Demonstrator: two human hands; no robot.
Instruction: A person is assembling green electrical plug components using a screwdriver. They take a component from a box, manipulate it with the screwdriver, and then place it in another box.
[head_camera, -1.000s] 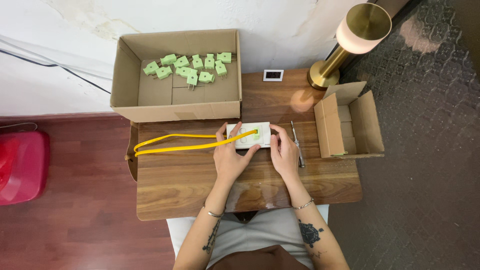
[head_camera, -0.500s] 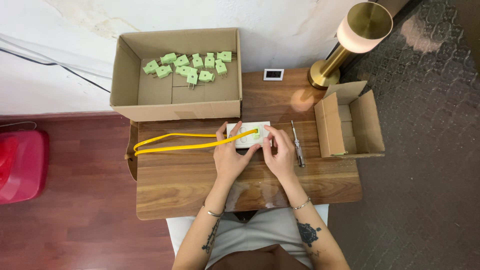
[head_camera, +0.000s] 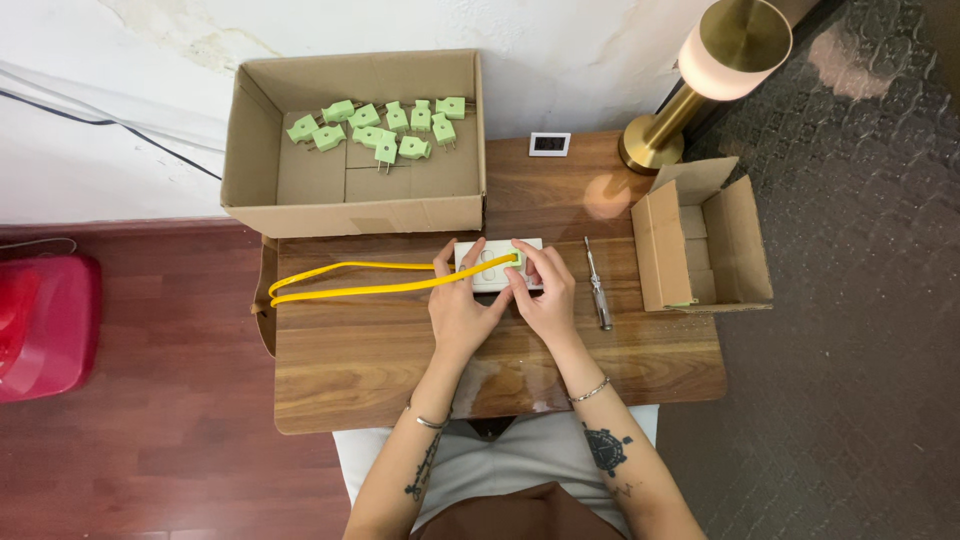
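Wooden desk (head_camera: 400, 370): hands unmoved on power strip (head_camera: 497, 267)

Left hand (head_camera: 462, 310), right hand (head_camera: 543, 296) hide front of white power strip (head_camera: 498, 266); grip unclear.

You have eleven small green plastic plugs (head_camera: 385, 128) in one large open cardboard box (head_camera: 258, 150), one small empty cardboard box (head_camera: 740, 235), one looped yellow cable (head_camera: 350, 280), one white socket strip (head_camera: 488, 268), one screwdriver (head_camera: 598, 285), one brass lamp (head_camera: 700, 70).
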